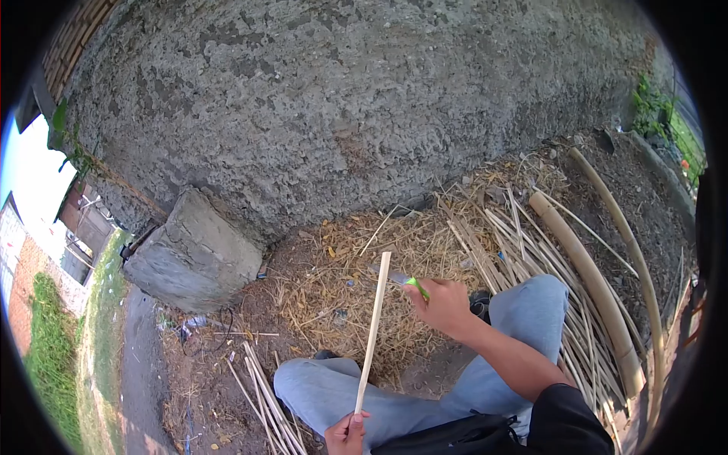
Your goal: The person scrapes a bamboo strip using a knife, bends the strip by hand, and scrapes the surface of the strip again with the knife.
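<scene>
My left hand [346,434] is closed around the lower end of a pale bamboo strip [372,334], which stands nearly upright in front of my knees. In my right hand [444,307] is a knife with a bright green handle [415,288]. Its blade [396,277] points left and passes behind the upper part of the strip; whether it touches the strip I cannot tell. Beneath both hands, the ground is covered with straw-like bamboo shavings [341,296].
Split bamboo strips [580,326] and thick bamboo poles [588,280] lie to my right. A smaller bundle of strips [265,402] is at my left. Ahead rises a rough grey wall [364,114], with a concrete block [201,254] against it. My bent legs [318,387] frame the shavings.
</scene>
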`<action>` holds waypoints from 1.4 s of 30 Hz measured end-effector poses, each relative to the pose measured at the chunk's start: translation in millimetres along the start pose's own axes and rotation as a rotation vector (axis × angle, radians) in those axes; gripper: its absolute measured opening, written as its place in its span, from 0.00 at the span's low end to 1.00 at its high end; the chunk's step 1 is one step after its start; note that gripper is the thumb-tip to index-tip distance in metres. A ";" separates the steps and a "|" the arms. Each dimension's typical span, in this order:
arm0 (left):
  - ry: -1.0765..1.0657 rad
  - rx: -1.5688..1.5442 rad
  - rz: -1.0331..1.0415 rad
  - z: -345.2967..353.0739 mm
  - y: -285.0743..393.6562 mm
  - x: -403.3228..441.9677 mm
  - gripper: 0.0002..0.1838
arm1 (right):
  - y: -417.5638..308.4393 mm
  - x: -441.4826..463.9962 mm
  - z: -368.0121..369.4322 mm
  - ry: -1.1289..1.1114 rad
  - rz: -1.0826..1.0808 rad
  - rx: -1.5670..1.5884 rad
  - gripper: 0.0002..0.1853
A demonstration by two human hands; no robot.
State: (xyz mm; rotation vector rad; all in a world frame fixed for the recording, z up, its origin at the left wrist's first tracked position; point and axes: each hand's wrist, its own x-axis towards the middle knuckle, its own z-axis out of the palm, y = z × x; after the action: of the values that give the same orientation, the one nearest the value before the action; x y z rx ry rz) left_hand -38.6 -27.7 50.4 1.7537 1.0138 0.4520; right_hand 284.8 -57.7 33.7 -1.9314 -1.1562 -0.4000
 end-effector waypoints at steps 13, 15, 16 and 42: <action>-0.172 -0.019 -0.084 -27.8 10.5 53.8 0.16 | 22.6 15.2 -28.8 -0.022 0.839 1.060 0.18; -0.189 0.032 -0.067 -37.9 24.6 73.6 0.16 | 16.2 18.7 -39.0 -0.038 0.879 1.140 0.16; -0.207 0.083 -0.051 -40.7 31.6 83.7 0.16 | 6.7 23.8 -43.1 0.055 0.816 1.167 0.16; -0.071 0.273 0.855 40.3 111.6 242.6 0.19 | 54.5 35.4 -76.8 0.909 0.789 1.010 0.13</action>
State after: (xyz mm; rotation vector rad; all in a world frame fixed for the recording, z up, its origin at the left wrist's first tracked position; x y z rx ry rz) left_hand 176.4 129.2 96.4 2.3975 0.2263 0.7923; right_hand 359.8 -110.2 75.6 -0.9416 0.0940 -0.1467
